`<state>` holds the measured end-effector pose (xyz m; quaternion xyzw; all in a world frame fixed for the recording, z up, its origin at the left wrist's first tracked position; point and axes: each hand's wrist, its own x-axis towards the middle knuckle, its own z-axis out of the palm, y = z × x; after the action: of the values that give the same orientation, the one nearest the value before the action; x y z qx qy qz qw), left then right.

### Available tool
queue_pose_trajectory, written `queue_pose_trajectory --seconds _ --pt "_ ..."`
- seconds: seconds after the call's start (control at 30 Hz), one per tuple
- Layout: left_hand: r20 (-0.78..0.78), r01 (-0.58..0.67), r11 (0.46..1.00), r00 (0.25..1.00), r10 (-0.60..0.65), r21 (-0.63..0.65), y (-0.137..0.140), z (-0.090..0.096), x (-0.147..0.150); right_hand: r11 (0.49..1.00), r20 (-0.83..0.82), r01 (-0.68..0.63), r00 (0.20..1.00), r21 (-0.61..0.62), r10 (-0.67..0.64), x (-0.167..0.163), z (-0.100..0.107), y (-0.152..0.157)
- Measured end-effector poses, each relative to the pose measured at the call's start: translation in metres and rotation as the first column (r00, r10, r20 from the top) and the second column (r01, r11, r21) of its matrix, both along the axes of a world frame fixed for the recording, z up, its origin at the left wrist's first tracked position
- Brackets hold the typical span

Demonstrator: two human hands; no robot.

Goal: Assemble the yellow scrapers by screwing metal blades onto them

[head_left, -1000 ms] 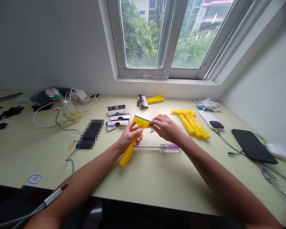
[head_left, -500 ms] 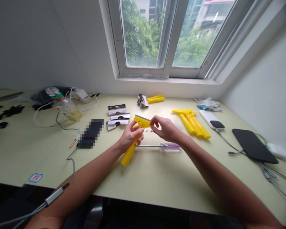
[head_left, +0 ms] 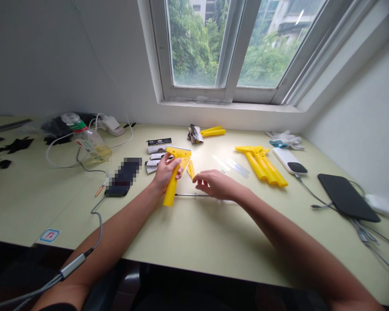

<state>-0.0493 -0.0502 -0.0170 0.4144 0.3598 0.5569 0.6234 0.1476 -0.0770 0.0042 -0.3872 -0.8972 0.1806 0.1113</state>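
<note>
My left hand is wrapped round the handle of a yellow scraper, which is held tilted with its bladed head up. My right hand hovers over the table with fingers loosely bent and apart, nothing visible in them. Just beyond its fingertips is a small yellow plastic plate with holes. Below it lies a screwdriver, its metal shaft showing and its handle mostly hidden by my right hand. Several small screws and thin clear strips lie past the right hand.
Several yellow scrapers lie to the right, near a white power bank, gloves and a black phone-like slab. Cardboard packaging stands behind my left hand. A bottle, cables and a pixelated dark device are at left.
My right hand has come away from the scraper's head and moved down toward the table. My left hand has shifted left with the scraper, turning it more upright. The small yellow plate is now uncovered.
</note>
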Motion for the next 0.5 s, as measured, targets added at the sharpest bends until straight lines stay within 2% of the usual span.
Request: queue_pose_trajectory --seconds 0.17,0.23,0.37,0.5 --pt "-0.009 -0.023 1.000 1.000 0.023 -0.015 0.003 -0.003 -0.001 0.996 0.050 -0.078 0.996 -0.034 0.080 -0.005 -0.014 -0.001" --pt "-0.012 -0.024 0.999 1.000 0.024 -0.023 0.003 -0.003 0.000 0.994 0.035 -0.084 0.996 -0.063 0.087 -0.002 -0.013 0.000" --pt "-0.004 -0.019 1.000 1.000 0.019 -0.023 0.001 -0.002 0.001 0.996 -0.046 -0.006 0.999 -0.084 0.002 0.008 -0.003 0.006" --pt "0.002 -0.006 1.000 1.000 0.006 -0.017 0.001 -0.003 0.001 0.985 0.026 0.014 1.000 -0.170 -0.010 0.019 0.002 0.014"
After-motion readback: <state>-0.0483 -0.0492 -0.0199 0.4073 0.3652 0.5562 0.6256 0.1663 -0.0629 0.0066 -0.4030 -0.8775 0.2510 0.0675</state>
